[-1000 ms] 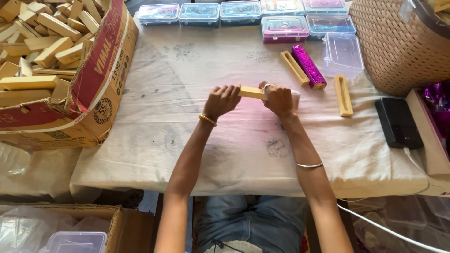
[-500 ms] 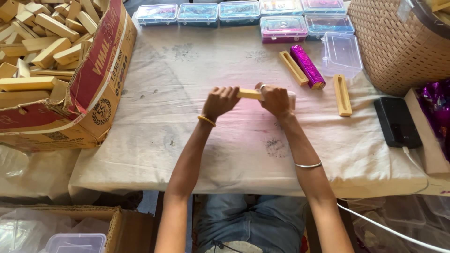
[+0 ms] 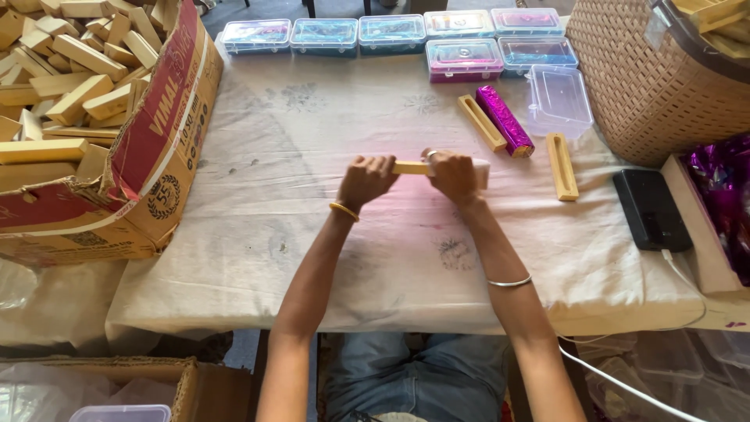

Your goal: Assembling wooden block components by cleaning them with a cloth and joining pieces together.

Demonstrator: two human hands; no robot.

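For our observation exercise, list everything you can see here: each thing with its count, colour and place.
wooden block: one, tan, held between both hands
grooved wooden holders: two, tan, table right of centre
foil roll: one, magenta, between the holders
lidded plastic boxes: seven, clear, along the far edge
open plastic box: one, clear, beside the basket
cardboard box: one, brown and red, left, full of wooden blocks
wicker basket: one, tan, far right
phone: one, black, right edge
left hand: grip closed on block
right hand: grip closed on block
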